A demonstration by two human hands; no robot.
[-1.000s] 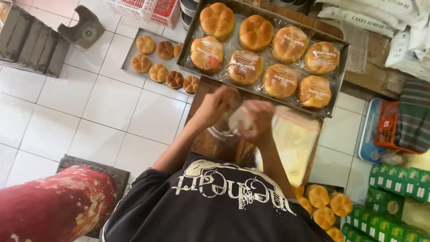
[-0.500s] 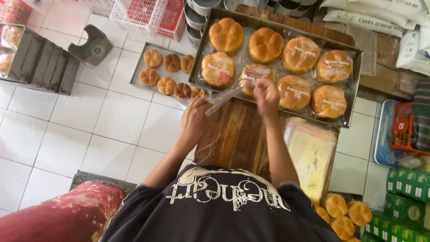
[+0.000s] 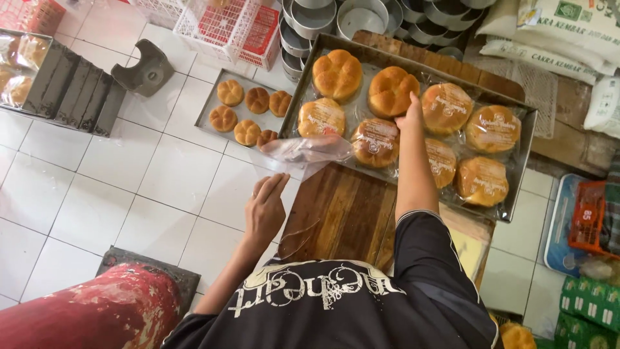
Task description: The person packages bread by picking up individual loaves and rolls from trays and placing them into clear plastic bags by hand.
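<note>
The left hand (image 3: 266, 210) pinches a clear bag (image 3: 303, 150) and holds it up, near the tray (image 3: 516, 165), so a bun can go in. The right hand (image 3: 411, 117) reaches onto the tray, its grip open and flat, touching a bare bun (image 3: 391, 90) beside the wrapped ones.

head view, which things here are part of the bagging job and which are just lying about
In use: clear plastic bag in left hand; unwrapped bun under right hand; big tray of buns.

Lying about: small tray of little buns, metal tins, red crate, sacks.
</note>
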